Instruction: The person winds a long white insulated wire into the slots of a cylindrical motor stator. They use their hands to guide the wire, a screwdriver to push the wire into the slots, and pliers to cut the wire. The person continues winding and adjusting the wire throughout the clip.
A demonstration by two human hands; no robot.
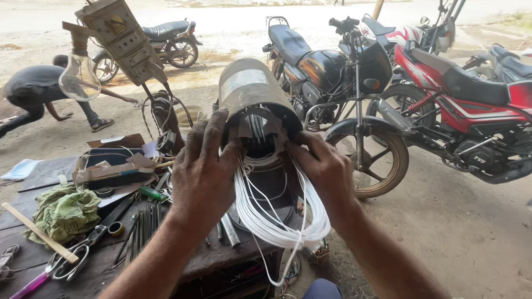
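Note:
A grey metal cylinder, a motor stator housing (250, 91), lies on its side on the dark workbench (221, 256) with its open end facing me. A bundle of white wire loops (277, 218) hangs out of the opening. My left hand (202, 169) rests on the left rim of the opening, fingers pressed against the winding inside. My right hand (321, 163) grips the wire loops at the right rim. Dark slots show inside the bore between my hands.
Scissors (69, 260), a green cloth (66, 213), a wooden stick (39, 232), tape roll and metal rods litter the bench's left. A bulb (79, 77) hangs from a board. Motorcycles (332, 72) stand behind and right. A person (33, 91) crouches at far left.

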